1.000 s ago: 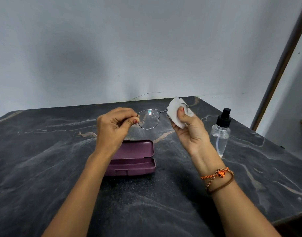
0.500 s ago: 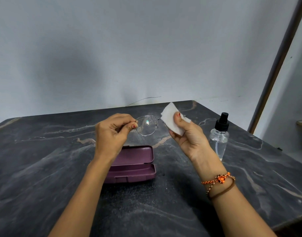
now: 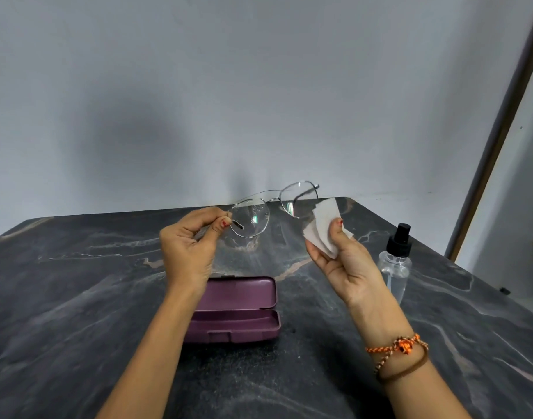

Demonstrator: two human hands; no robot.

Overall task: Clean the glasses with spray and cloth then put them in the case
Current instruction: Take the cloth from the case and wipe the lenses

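My left hand [image 3: 189, 246] pinches the thin metal-framed glasses [image 3: 271, 204] at their left end and holds them up above the table. Droplets show on the left lens. My right hand [image 3: 341, 261] holds a folded white cloth [image 3: 321, 228] under its thumb, just right of the glasses and apart from the right lens. The open purple case [image 3: 238, 309] lies on the dark marble table [image 3: 78, 297] below my left wrist. A clear spray bottle [image 3: 395, 267] with a black nozzle stands upright to the right of my right hand.
A grey wall rises behind the table. A brown door frame [image 3: 501, 125] slants along the right side. The table's right edge runs past the bottle.
The cloth has come off the right lens, which is now uncovered. My right hand drew back a little to the right, and the glasses are tilted with their right side higher.
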